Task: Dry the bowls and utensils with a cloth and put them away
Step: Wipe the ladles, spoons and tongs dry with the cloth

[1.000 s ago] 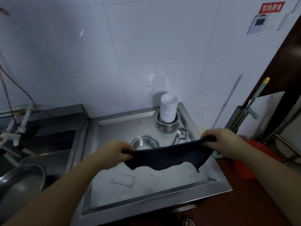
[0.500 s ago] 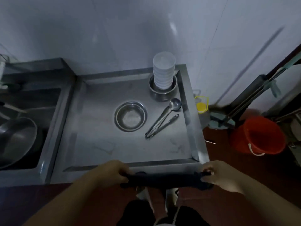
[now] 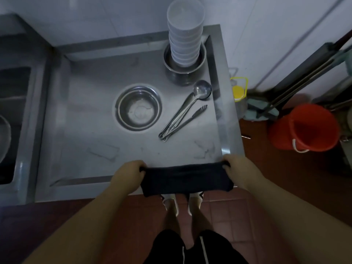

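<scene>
With our left hand (image 3: 128, 175) and right hand (image 3: 238, 170) each gripping an end of the dark rectangular cloth (image 3: 185, 179) stretched over the steel drainboard's (image 3: 80, 130) near edge, we should gather it into one palm before reaching for the round steel bowl (image 3: 138, 107) at its middle.

Both arms reach forward, bare forearms converging from the lower corners. Left hand (image 3: 128, 175) and right hand (image 3: 240, 170) are level, well apart, knuckles up, fingers curled, each pinching one end of a dark cloth (image 3: 185, 180) stretched taut between them. Legs and feet below.
</scene>
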`<act>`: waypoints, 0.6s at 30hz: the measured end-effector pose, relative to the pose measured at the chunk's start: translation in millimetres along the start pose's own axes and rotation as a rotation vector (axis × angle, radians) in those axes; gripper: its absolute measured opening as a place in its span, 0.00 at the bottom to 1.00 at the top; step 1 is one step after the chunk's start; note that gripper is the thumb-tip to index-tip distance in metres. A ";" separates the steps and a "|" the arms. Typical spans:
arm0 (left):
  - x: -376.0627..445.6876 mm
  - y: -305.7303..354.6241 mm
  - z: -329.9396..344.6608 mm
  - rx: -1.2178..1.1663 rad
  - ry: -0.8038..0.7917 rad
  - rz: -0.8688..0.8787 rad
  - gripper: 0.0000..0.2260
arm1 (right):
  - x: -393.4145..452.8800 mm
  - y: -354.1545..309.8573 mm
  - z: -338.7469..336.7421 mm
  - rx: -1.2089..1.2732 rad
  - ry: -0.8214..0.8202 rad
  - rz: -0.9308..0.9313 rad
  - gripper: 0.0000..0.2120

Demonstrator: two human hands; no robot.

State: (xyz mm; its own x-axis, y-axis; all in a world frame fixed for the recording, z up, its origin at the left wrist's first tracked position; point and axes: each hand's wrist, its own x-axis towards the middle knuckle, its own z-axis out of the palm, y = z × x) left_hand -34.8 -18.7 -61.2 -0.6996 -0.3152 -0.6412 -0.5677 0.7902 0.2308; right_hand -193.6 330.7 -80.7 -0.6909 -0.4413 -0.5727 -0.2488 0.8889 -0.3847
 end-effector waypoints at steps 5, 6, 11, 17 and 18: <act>11.7 3.9 19.9 -0.008 0.098 -0.114 0.13 | 10.6 -8.3 11.7 -0.238 0.024 -0.055 0.07; 9.9 7.8 25.0 0.010 0.138 -0.121 0.14 | 7.4 -10.0 16.6 -0.308 0.061 -0.077 0.09; -10.6 27.9 50.4 0.022 0.005 0.133 0.20 | -11.9 -23.3 35.4 -0.309 -0.019 -0.185 0.19; -6.9 34.1 37.1 0.053 -0.206 0.126 0.24 | -12.6 -30.0 33.2 -0.176 -0.067 -0.079 0.18; -6.0 37.1 32.6 0.052 -0.223 0.112 0.25 | -11.0 -33.3 29.6 -0.171 -0.083 -0.066 0.18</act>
State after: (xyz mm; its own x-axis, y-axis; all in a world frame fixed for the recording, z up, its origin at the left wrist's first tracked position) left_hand -37.5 29.7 -72.7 -0.6403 -0.1048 -0.7609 -0.4647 0.8416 0.2752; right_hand -157.7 302.4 -83.0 -0.6124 -0.5016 -0.6111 -0.4082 0.8626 -0.2988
